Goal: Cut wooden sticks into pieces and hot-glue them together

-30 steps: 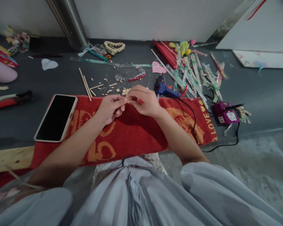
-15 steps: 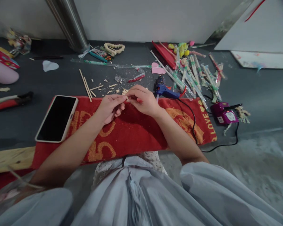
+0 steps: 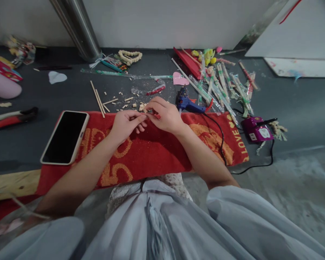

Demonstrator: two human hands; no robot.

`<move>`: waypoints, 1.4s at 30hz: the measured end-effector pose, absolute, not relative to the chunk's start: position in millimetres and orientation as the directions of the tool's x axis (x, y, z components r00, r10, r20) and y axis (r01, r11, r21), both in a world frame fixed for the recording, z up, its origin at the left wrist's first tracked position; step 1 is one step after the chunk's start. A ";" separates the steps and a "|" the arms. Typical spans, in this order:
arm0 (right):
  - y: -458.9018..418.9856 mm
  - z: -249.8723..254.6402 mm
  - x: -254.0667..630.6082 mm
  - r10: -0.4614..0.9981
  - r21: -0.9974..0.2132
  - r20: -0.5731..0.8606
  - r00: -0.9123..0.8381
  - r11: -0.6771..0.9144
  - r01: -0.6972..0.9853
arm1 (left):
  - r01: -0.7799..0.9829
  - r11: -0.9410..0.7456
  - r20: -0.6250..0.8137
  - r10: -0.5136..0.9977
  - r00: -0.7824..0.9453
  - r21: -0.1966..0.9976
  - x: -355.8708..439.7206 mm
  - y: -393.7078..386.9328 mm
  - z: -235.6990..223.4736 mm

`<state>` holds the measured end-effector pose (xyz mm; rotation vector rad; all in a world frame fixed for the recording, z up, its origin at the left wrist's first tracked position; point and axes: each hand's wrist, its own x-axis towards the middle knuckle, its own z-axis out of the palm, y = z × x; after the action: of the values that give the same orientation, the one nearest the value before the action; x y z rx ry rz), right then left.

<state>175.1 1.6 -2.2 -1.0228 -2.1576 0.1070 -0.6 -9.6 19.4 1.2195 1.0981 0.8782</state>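
My left hand and my right hand meet over the far edge of a red towel. Thumb and fingers of each are pinched together, tip to tip. Whatever lies between them is too small and covered to name. Just beyond the fingertips is a pile of small cut wooden bits, with crumbs around it. Thin wooden sticks lie to the left of the pile, their ends against the towel. A blue glue gun rests on the right, close to my right hand.
A phone lies on the towel's left end, with pliers farther left. Wrapped chopsticks are heaped at the back right. A purple box with a black cable sits right. A metal post stands behind.
My left thumb has shifted slightly over the pinch, covering the small pale piece that showed at the fingertips. Otherwise the hands stay in place.
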 end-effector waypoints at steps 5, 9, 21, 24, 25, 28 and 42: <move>2.9 -2.0 176.4 0.702 -0.374 0.590 -0.399 0.675 0.636 | 0.043 0.039 -0.042 0.997 0.072 0.998 -9.2 2.6 14.3; 3.9 -2.5 176.5 0.708 -0.379 0.591 -0.387 0.668 0.641 | 0.165 -0.042 0.059 0.993 -0.105 0.985 -24.0 17.7 15.0; 4.5 -1.0 176.2 0.721 -0.450 0.591 -0.362 0.667 0.593 | 0.873 -0.013 0.279 0.950 -0.142 0.488 -56.4 33.6 20.2; 4.5 -0.7 175.7 0.709 -0.478 0.617 -0.341 0.682 0.553 | 0.894 -0.021 0.238 0.966 -0.097 0.447 -52.5 30.0 20.2; 4.5 -0.5 175.5 0.704 -0.488 0.628 -0.332 0.688 0.537 | 0.897 -0.032 0.231 0.970 -0.080 0.442 -50.7 28.3 20.2; 4.5 0.2 174.7 0.681 -0.506 0.661 -0.315 0.715 0.483 | 0.883 -0.099 0.227 0.974 -0.009 0.459 -43.8 22.4 18.5; 4.7 -2.1 173.3 0.667 -0.463 0.647 -0.371 0.729 0.504 | 0.092 -0.037 0.021 0.986 0.165 0.995 -9.2 1.1 6.0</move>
<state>173.3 4.7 -2.1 -0.8858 -2.0486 0.2339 -9.2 1.1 6.0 1.3735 1.1405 1.0612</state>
